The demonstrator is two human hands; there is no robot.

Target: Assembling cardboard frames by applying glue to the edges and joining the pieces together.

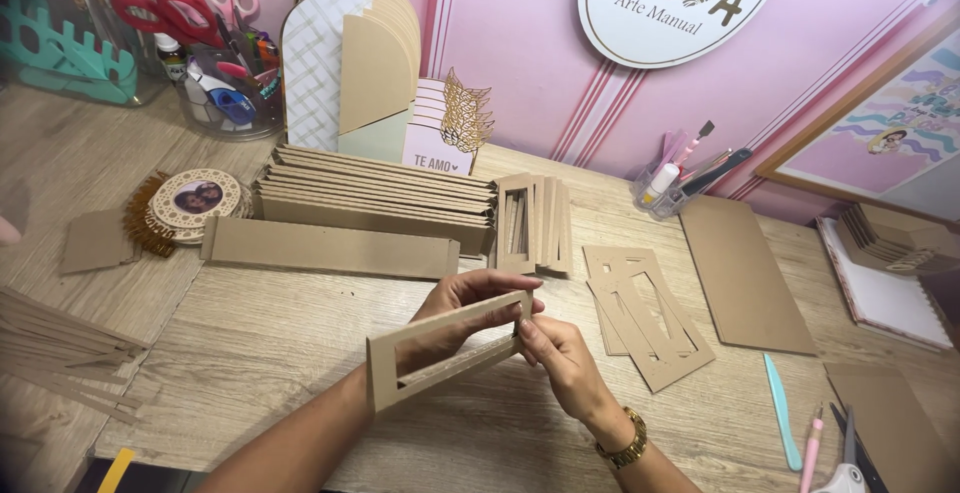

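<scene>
The wooden table carried the lot; behind the frame, a big stack of flat brown card pieces looked still unworked; right of the frame lay a few cut window panels; so the job seemed early, by my reckoning. The card frame hung above the table, long axis running from near-left up to far-right; left hand gripped its far edge; right hand pinched its right end.

stack of folded kraft strips sitting mid-desk | red scissors poking out of the clear cup | teal bone folder lying at right
</scene>
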